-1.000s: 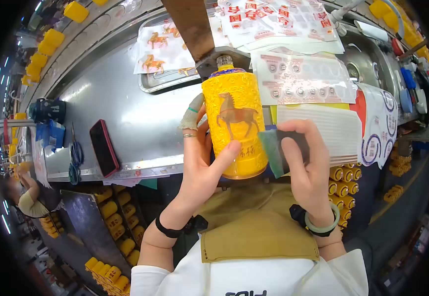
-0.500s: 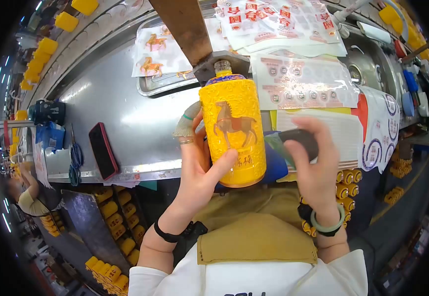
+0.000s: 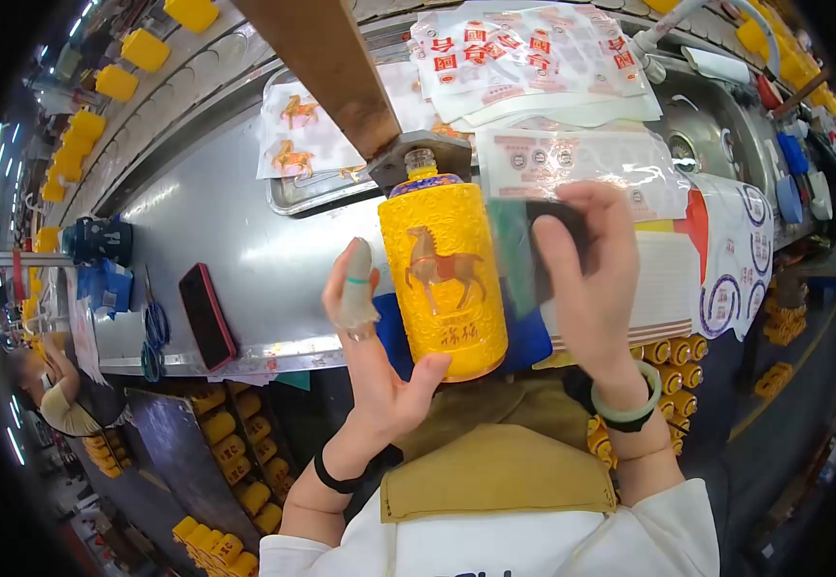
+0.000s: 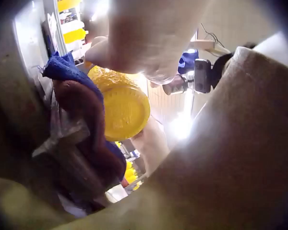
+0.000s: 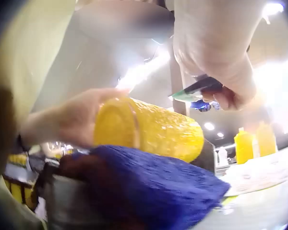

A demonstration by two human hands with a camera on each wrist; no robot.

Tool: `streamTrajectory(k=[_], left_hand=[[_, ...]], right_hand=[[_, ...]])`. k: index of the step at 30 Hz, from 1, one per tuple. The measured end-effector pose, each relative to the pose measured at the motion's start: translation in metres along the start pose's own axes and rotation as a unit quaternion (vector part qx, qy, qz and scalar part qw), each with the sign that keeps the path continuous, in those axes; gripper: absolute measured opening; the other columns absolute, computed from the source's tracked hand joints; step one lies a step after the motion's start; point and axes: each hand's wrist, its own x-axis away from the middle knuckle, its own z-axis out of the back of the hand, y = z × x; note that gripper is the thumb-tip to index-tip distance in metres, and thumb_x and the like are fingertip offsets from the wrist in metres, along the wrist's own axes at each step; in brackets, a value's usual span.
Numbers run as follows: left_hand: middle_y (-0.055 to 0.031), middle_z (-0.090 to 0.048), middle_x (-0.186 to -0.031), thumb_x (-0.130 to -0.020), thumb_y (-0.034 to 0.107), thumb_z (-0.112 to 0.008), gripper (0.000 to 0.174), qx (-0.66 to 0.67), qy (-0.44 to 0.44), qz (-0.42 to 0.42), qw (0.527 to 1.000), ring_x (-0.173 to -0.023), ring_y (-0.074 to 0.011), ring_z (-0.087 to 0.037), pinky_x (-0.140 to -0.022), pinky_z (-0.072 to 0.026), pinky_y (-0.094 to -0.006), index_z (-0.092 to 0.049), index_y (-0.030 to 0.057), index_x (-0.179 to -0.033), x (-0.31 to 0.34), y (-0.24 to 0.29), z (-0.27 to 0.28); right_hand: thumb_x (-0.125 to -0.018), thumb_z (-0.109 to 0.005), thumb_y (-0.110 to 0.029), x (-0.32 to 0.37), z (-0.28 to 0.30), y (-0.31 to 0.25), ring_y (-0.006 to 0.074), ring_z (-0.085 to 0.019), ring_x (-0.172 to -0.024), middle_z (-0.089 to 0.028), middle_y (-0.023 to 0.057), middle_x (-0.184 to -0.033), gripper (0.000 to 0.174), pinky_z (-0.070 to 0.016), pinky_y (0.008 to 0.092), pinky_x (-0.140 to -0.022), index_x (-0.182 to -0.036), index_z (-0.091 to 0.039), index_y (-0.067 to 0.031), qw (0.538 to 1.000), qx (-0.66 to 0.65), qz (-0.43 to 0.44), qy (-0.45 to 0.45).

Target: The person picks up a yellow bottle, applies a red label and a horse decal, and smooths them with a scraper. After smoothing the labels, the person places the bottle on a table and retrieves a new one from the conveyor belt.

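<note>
A yellow embossed bottle (image 3: 445, 337) lies with its clear neck at a metal bracket (image 3: 455, 154) and its base toward the person. A brown horse decal (image 3: 442, 277) with small characters below it is on its upper face. My left hand (image 3: 380, 389) is at the bottle's left side, thumb at the lower edge, other fingers extended away from it; one finger wears a pale cover. My right hand (image 3: 599, 279) pinches a dark scraper with a green blade (image 3: 514, 250) close to the bottle's right side. A blue cloth (image 5: 163, 187) lies under the bottle.
A brown beam (image 3: 327, 67) slants down to the bracket. Printed decal sheets (image 3: 533, 58) lie behind and right, near a sink (image 3: 692, 120). On the left are a metal tray (image 3: 288, 197), a phone (image 3: 208, 317) and scissors (image 3: 154, 327). Yellow bottles (image 3: 216, 548) are stacked below.
My left fingers have come away from the bottle's side and spread left. My right hand swung off to the right with the scraper, then came back up beside the bottle.
</note>
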Motion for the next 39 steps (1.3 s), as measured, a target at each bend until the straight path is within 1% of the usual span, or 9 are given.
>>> streamTrajectory(k=[2,7,16,23,26,33,34,37,39], left_hand=[[-0.0278,-0.034,-0.154,-0.089,0.058,-0.072,0.088,-0.152,-0.045,-0.067,0.985,-0.137,-0.042,-0.043,-0.112,-0.0386,-0.0498,-0.049,-0.0019,-0.148,-0.008,0.008,0.004],[-0.0362,-0.045,-0.141,-0.071,0.076,-0.074,0.099,-0.367,-0.105,-0.095,0.919,-0.118,-0.0485,-0.056,-0.094,-0.0523,-0.0505,-0.059,0.0132,-0.146,-0.019,0.043,0.001],[-0.0431,-0.032,-0.148,-0.065,0.064,-0.086,0.095,-0.445,-0.159,-0.046,0.88,-0.124,-0.0575,-0.053,-0.096,-0.054,-0.051,-0.059,0.0233,-0.147,-0.02,0.063,-0.019],[-0.0374,-0.035,-0.154,-0.064,0.035,-0.098,0.105,-0.326,-0.06,-0.049,0.942,-0.128,-0.0481,-0.057,-0.098,-0.0554,-0.0462,-0.048,0.0049,-0.151,0.0,0.03,-0.021],[-0.0374,-0.037,-0.154,-0.065,0.028,-0.099,0.102,-0.249,-0.009,-0.038,0.968,-0.128,-0.0469,-0.058,-0.099,-0.0555,-0.0436,-0.049,-0.0027,-0.148,0.004,0.021,-0.021],[-0.0322,-0.042,-0.154,-0.062,0.025,-0.1,0.108,-0.195,0.019,-0.052,0.979,-0.128,-0.0446,-0.06,-0.102,-0.0541,-0.0439,-0.045,-0.004,-0.15,0.009,0.008,-0.019],[-0.0322,-0.042,-0.154,-0.062,0.025,-0.1,0.108,-0.193,0.025,-0.052,0.979,-0.128,-0.0446,-0.06,-0.102,-0.0541,-0.0439,-0.045,-0.004,-0.15,0.01,0.005,-0.02],[-0.0324,-0.04,-0.156,-0.061,0.025,-0.101,0.117,-0.143,0.029,-0.036,0.989,-0.135,-0.0454,-0.054,-0.108,-0.0488,-0.0464,-0.038,-0.0025,-0.154,0.013,0.0,-0.018],[-0.0329,-0.035,-0.158,-0.057,0.027,-0.103,0.127,-0.105,0.0,-0.023,0.994,-0.142,-0.0467,-0.044,-0.113,-0.0418,-0.049,-0.031,-0.0013,-0.158,0.015,0.0,-0.015]], right_hand=[[-0.095,-0.067,-0.001,0.01,-0.001,0.01,0.0154,-0.065,-0.099,-0.069,0.01,-0.107,0.021,-0.0506,0.0294,-0.087,-0.115,-0.06,0.0,0.998,0.037,0.006,-0.041],[-0.098,-0.063,-0.004,0.006,0.012,0.033,0.016,-0.064,-0.101,-0.069,0.0076,-0.11,0.017,-0.0498,0.0307,-0.091,-0.114,-0.062,0.002,0.996,0.077,-0.039,-0.018],[-0.099,-0.061,-0.004,0.006,0.015,0.027,0.0129,-0.058,-0.107,-0.066,0.0084,-0.114,0.021,-0.0455,0.027,-0.095,-0.119,-0.062,0.0025,0.992,-0.053,-0.101,-0.055],[-0.096,-0.063,-0.001,0.006,0.007,0.0,0.0176,-0.065,-0.098,-0.068,0.01,-0.108,0.024,-0.0515,0.0306,-0.087,-0.12,-0.063,0.0007,0.987,-0.086,-0.092,-0.101],[-0.093,-0.067,-0.001,0.005,0.008,0.003,0.03,-0.07,-0.097,-0.069,0.0166,-0.105,0.024,-0.0538,0.0352,-0.085,-0.116,-0.065,-0.0008,0.986,0.06,-0.004,-0.157],[-0.086,-0.071,0.005,-0.023,0.013,-0.018,0.0318,-0.07,-0.093,-0.069,0.0156,-0.108,0.032,-0.0543,0.0387,-0.084,-0.117,-0.066,-0.0012,0.982,0.129,0.082,-0.111],[-0.089,-0.07,0.005,-0.026,0.014,-0.022,0.0161,-0.069,-0.096,-0.071,0.0088,-0.103,0.031,-0.0535,0.0287,-0.086,-0.119,-0.067,-0.0014,0.965,0.142,0.132,-0.178],[-0.083,-0.076,0.0,-0.035,-0.007,-0.034,0.0273,-0.063,-0.082,-0.067,0.0102,-0.092,0.032,-0.0507,0.0367,-0.074,-0.114,-0.069,-0.0023,0.9,0.209,0.24,-0.298],[-0.078,-0.077,-0.006,-0.055,-0.022,-0.033,0.0279,-0.062,-0.084,-0.064,0.0086,-0.091,0.035,-0.0497,0.0374,-0.073,-0.112,-0.068,-0.0052,0.88,0.255,0.3,-0.267]])
